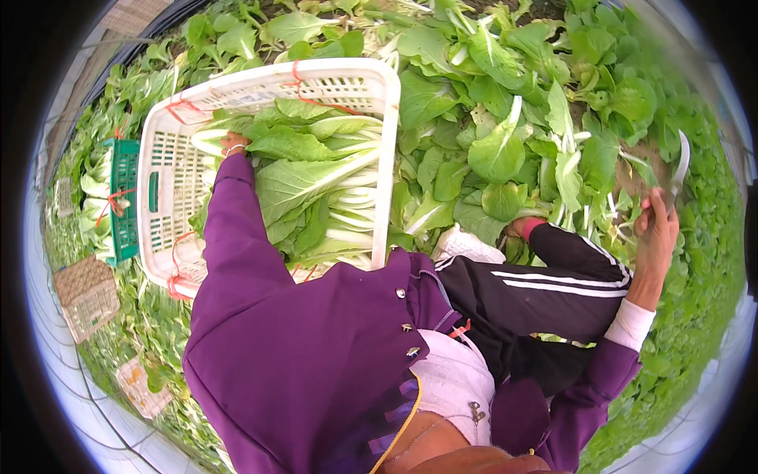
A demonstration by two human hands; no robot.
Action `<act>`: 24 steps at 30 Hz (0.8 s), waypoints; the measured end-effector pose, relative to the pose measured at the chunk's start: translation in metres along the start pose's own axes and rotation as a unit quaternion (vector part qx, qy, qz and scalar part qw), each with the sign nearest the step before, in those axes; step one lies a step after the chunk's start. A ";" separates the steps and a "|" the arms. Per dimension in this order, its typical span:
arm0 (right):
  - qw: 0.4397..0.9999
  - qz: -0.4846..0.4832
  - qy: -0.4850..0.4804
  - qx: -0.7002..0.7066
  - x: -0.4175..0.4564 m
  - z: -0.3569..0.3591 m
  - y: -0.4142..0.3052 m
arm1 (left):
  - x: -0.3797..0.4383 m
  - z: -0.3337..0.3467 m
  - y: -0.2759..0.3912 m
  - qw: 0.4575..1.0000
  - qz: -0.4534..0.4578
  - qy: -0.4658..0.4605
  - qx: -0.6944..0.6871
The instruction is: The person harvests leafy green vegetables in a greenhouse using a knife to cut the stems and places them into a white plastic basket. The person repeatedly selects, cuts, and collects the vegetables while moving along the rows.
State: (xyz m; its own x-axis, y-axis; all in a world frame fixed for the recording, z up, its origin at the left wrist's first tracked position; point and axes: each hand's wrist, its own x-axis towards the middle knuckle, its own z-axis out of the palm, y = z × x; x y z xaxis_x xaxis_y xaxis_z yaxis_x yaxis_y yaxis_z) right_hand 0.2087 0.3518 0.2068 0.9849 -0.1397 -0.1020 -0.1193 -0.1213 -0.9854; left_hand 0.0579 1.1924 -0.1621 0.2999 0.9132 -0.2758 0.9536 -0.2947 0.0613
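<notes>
My left hand (pixel 235 142) reaches into a white plastic crate (pixel 388 172). It rests at the stalks and leaves of the leafy greens (pixel 296 183) laid inside, and a bracelet circles its wrist. Leaves hide some of its fingers, so whether it grips a bunch is unclear. Out to the right, my right hand (pixel 656 222) is raised beside my bent knee. Its fingers are around a small knife (pixel 682 163) whose curved blade points away from me; the handle is mostly covered. Most stalks in the crate face right.
Red ties hang on the crate's rim. Beyond its left side stands a green crate (pixel 123 201) of greens, with a woven-topped crate (pixel 89 296) further back. Loose cut leaves (pixel 497 151) cover the ground ahead. Growing greens (pixel 704 284) spread along the right. A white bundle (pixel 468 244) lies by my leg.
</notes>
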 end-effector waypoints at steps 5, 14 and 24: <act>0.998 -0.016 -0.011 0.063 -0.013 -0.014 -0.011 | 0.024 0.001 0.001 0.985 0.056 -0.065 -0.150; 0.994 -0.043 0.054 0.089 -0.020 -0.035 -0.015 | -0.028 -0.056 0.026 0.986 0.041 0.156 -0.032; 0.975 -0.086 0.172 0.112 -0.071 -0.135 -0.010 | -0.428 -0.204 0.163 0.752 0.609 0.060 -0.245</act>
State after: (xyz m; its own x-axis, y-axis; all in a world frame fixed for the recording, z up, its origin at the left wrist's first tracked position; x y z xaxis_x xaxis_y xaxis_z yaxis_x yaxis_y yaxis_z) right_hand 0.1236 0.2307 0.2427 0.8834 -0.4615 0.0816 0.1130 0.0409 -0.9927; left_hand 0.0903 0.8109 0.1617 0.9306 0.0783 0.3577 -0.1435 -0.8207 0.5531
